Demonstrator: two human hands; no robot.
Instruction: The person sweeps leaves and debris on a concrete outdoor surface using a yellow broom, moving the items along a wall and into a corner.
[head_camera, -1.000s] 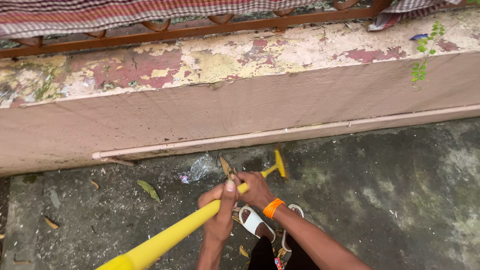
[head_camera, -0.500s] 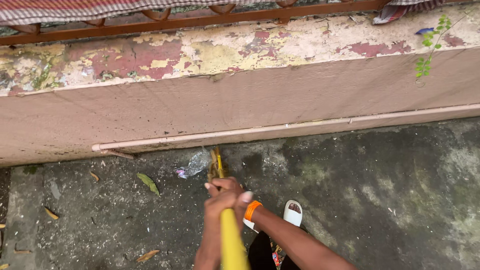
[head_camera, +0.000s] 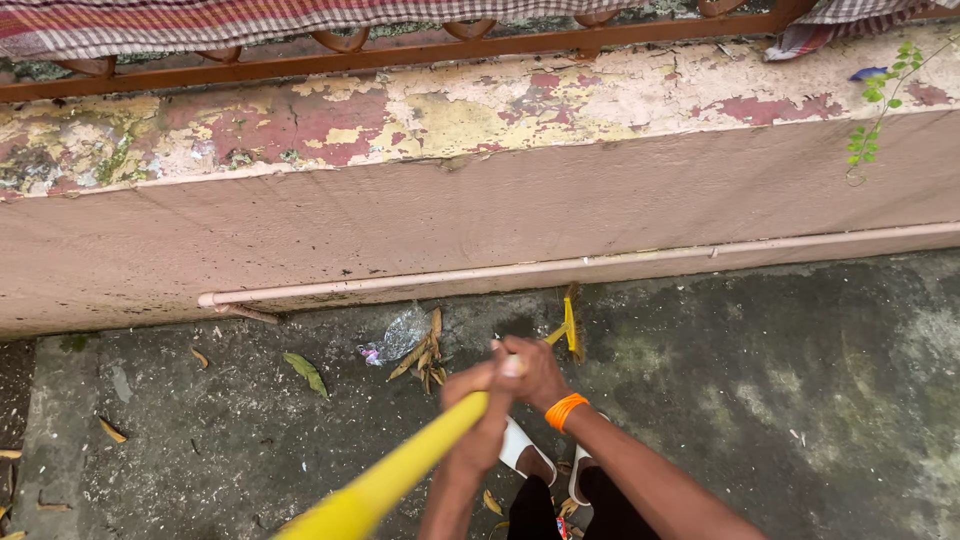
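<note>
Broom handle (head_camera: 400, 475), yellow, runs from lower left up to the head (head_camera: 570, 325), now right of the leaf pile (head_camera: 425, 355); half a second ago it stood over the pile. Left hand (head_camera: 478, 420) and right hand (head_camera: 535, 372) both clasp the handle, so a rightward stroke has probably just ended. Leaves remain gathered beside the plastic scrap (head_camera: 398, 335) under the pipe (head_camera: 560, 265).

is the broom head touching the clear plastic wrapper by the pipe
No, the yellow broom head sits apart, right of the plastic wrapper.
</note>
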